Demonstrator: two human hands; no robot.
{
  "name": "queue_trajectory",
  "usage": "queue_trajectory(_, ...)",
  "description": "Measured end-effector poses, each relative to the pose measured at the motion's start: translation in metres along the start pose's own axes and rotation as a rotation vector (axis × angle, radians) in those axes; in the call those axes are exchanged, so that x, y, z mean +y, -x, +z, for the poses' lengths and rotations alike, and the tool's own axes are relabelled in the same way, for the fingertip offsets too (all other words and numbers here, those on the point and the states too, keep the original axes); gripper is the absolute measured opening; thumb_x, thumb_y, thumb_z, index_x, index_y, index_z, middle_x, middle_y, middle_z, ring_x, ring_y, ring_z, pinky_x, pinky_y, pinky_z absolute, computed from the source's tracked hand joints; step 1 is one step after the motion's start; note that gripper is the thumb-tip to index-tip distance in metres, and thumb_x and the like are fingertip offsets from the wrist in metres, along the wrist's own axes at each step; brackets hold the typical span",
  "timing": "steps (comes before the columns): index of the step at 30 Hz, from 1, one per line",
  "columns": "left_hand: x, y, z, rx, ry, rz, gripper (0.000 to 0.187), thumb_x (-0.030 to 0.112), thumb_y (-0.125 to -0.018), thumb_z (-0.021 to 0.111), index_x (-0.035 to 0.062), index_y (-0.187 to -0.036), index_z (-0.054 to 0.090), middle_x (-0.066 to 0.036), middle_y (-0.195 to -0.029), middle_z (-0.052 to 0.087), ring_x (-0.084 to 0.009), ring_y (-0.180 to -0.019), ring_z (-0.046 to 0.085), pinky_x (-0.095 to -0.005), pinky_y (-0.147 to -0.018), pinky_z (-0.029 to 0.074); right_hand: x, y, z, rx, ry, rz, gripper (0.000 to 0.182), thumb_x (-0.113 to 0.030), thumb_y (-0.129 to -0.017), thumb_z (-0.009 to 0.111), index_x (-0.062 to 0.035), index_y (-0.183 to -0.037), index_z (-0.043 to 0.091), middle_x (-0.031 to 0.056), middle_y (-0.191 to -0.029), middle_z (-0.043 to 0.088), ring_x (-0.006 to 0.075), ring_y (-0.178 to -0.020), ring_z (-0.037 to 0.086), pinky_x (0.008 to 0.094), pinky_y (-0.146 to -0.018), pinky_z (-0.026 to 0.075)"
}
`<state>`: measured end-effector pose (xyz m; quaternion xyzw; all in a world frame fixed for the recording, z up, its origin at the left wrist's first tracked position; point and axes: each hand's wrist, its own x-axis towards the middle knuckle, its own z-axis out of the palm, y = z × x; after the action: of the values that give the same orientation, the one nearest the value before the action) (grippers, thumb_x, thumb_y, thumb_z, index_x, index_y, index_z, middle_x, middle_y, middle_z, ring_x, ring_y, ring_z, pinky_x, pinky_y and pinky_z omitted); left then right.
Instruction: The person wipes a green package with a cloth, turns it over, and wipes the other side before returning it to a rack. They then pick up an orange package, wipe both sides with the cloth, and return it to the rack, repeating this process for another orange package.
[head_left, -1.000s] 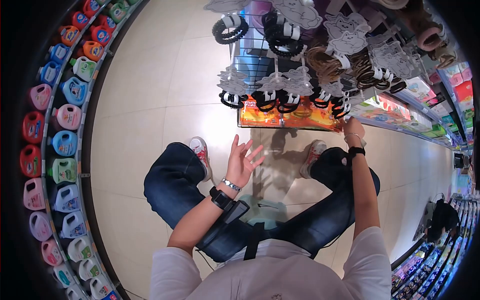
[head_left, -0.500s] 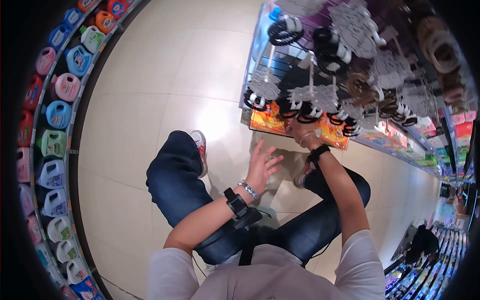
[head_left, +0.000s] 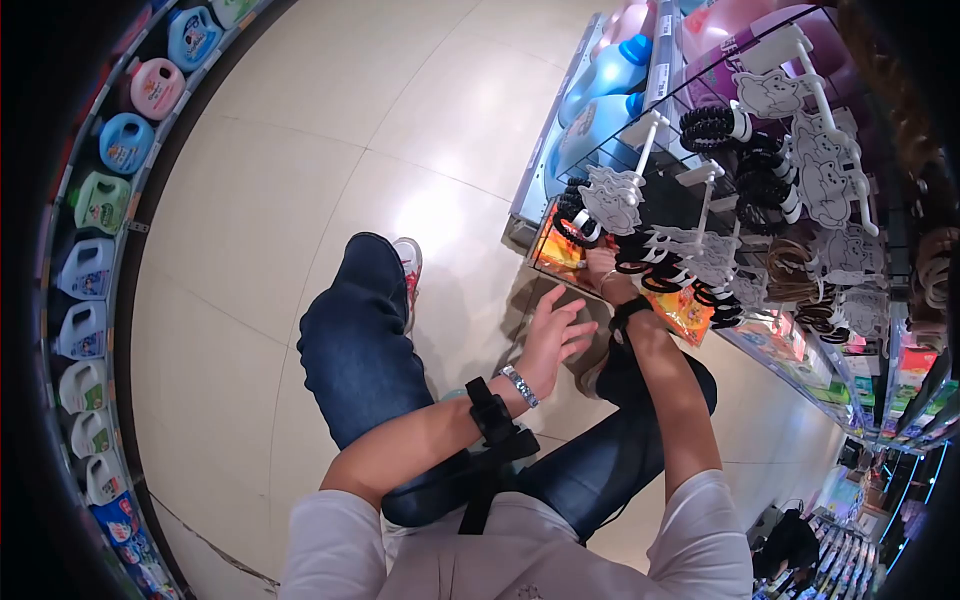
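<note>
My left hand [head_left: 548,345] is held out in mid-air over the floor, its fingers spread and nothing in them. My right hand [head_left: 606,272] reaches to the low front of the display rack, in among shiny orange packets [head_left: 562,250]. Its fingertips are hidden by the rack and the goods, so I cannot tell what they grip. Just above it hang black coiled hair ties [head_left: 572,213] on white cards, over the packets. Another orange packet [head_left: 684,314] lies to the right of my right wrist.
Wire hooks with cat-shaped cards [head_left: 826,175] jut out above my right arm. Blue bottles [head_left: 590,130] stand on the shelf behind. Along the left runs a shelf of detergent jugs [head_left: 102,203]. A dark-clothed person [head_left: 788,545] is at the lower right.
The view has swung, so the rack now sits lower and farther right, with more bottles showing. My left hand has come closer to the rack; my right hand stays at the orange packets.
</note>
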<state>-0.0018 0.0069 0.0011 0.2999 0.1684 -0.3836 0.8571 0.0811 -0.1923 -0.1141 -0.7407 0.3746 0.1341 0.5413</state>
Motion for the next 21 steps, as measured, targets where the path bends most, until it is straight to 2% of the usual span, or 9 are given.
queue_trajectory(3,0.001,-0.004,-0.004,0.027,-0.015,-0.001,0.053,0.018,-0.088,0.043,0.0104,-0.135,0.02,-0.014,-0.132,0.037,-0.0247,-0.105,0.053,-0.0338,-0.083,0.044,0.082,-0.099,-0.036,0.22,1.154,-0.868,0.036,-0.039,-0.089,0.039,-0.0121,-0.111,0.048,0.0082,-0.094,0.058,0.0237,-0.083,0.061,0.0439,-0.081,0.045)
queue_trajectory(4,0.002,-0.004,-0.005,0.025,-0.019,0.0,0.053,0.018,-0.088,0.043,0.0104,-0.135,0.02,-0.014,-0.132,0.037,-0.0247,-0.105,0.053,-0.0338,-0.083,0.044,0.113,-0.129,-0.043,0.366,1.543,-0.65,0.037,-0.035,-0.085,0.046,-0.0092,-0.111,0.046,0.0139,-0.102,0.055,0.0287,-0.088,0.059,0.0425,-0.082,0.045)
queue_trajectory(7,0.004,-0.007,-0.007,0.063,-0.085,0.029,0.051,0.017,-0.088,0.043,0.01,-0.134,0.022,-0.013,-0.13,0.039,-0.024,-0.104,0.053,-0.0338,-0.083,0.044,0.007,0.014,-0.023,0.195,1.481,-0.394,0.028,-0.024,-0.086,0.044,-0.0074,-0.109,0.047,0.0168,-0.103,0.055,0.0316,-0.091,0.058,0.041,-0.078,0.046)
queue_trajectory(9,0.005,-0.009,-0.008,0.149,-0.097,0.042,0.05,0.019,-0.088,0.043,0.0098,-0.133,0.024,-0.012,-0.127,0.042,-0.0233,-0.103,0.053,-0.0332,-0.083,0.044,0.042,0.003,-0.033,0.515,1.08,-0.918,0.027,-0.021,-0.084,0.045,-0.0092,-0.108,0.049,0.0137,-0.101,0.057,0.0302,-0.092,0.058,0.0428,-0.074,0.046)
queue_trajectory(11,0.005,-0.011,-0.012,0.161,-0.12,0.064,0.049,0.025,-0.089,0.045,0.0101,-0.132,0.027,-0.011,-0.123,0.044,-0.0223,-0.104,0.052,-0.0328,-0.083,0.044,-0.02,0.092,-0.031,0.487,1.349,-1.009,0.027,-0.012,-0.082,0.046,-0.0115,-0.108,0.052,0.013,-0.106,0.057,0.0318,-0.089,0.058,0.0407,-0.069,0.048)
queue_trajectory(13,0.009,-0.01,-0.013,0.263,-0.19,0.08,0.051,0.032,-0.089,0.047,0.0106,-0.132,0.028,-0.01,-0.123,0.044,-0.0211,-0.105,0.051,-0.0321,-0.083,0.043,-0.014,0.131,-0.034,0.25,1.281,-0.627,0.031,-0.008,-0.078,0.048,-0.0123,-0.108,0.055,0.0106,-0.113,0.056,0.0271,-0.077,0.062,0.0369,-0.061,0.05)
queue_trajectory(15,0.014,-0.007,-0.012,0.278,-0.23,0.066,0.049,0.033,-0.09,0.047,0.0107,-0.13,0.031,-0.009,-0.121,0.045,-0.0213,-0.104,0.052,-0.0344,-0.084,0.045,-0.004,0.16,-0.033,0.293,1.286,-0.712,0.033,-0.008,-0.076,0.049,-0.0117,-0.109,0.055,0.0093,-0.115,0.056,0.0242,-0.07,0.062,0.035,-0.058,0.05)
queue_trajectory(18,0.018,-0.006,-0.017,-0.195,0.037,-0.008,0.045,0.014,-0.091,0.043,0.0118,-0.134,0.029,-0.011,-0.123,0.046,-0.0239,-0.106,0.053,-0.039,-0.084,0.049,0.013,0.188,-0.035,0.323,1.238,-0.964,0.035,-0.01,-0.074,0.05,-0.0095,-0.109,0.055,0.0078,-0.116,0.056,0.0186,-0.063,0.062,0.031,-0.053,0.049)
queue_trajectory(21,0.015,0.002,-0.021,-0.229,-0.018,-0.074,0.044,0.018,-0.091,0.042,0.0098,-0.133,0.031,-0.013,-0.129,0.042,-0.0259,-0.114,0.048,-0.0417,-0.092,0.044,0.017,0.209,-0.038,0.28,1.119,-1.174,0.042,-0.012,-0.07,0.056,-0.0061,-0.111,0.054,0.0088,-0.118,0.054,0.0172,-0.06,0.06,0.0299,-0.054,0.048)
